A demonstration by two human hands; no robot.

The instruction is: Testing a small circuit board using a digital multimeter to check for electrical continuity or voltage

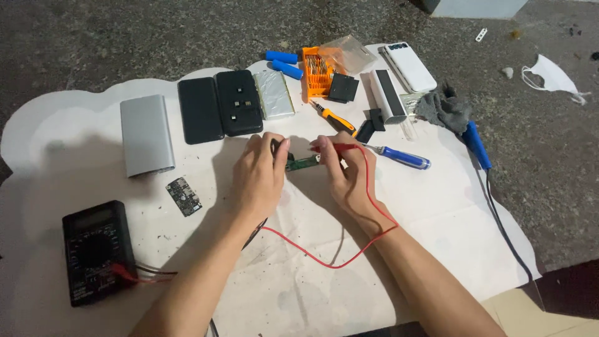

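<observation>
Near edge: black multimeter (98, 251) on white sheet (437, 212), red lead (324, 256) running up and looping round the right wrist. Small dark circuit board (184, 196) just beyond the meter.

Mid: left hand (261, 176) grip closed on black probe (275, 147), right hand (345, 171) grip closed on red probe (337, 148). Both tips sit on green circuit board (302, 163), flat on the sheet between the hands.

Beyond: blue screwdriver (399, 156), orange screwdriver (335, 117), silver case (146, 134), two black cases (218, 106), orange bit holder (317, 72), blue cells (284, 62), white power bank (410, 65).
</observation>
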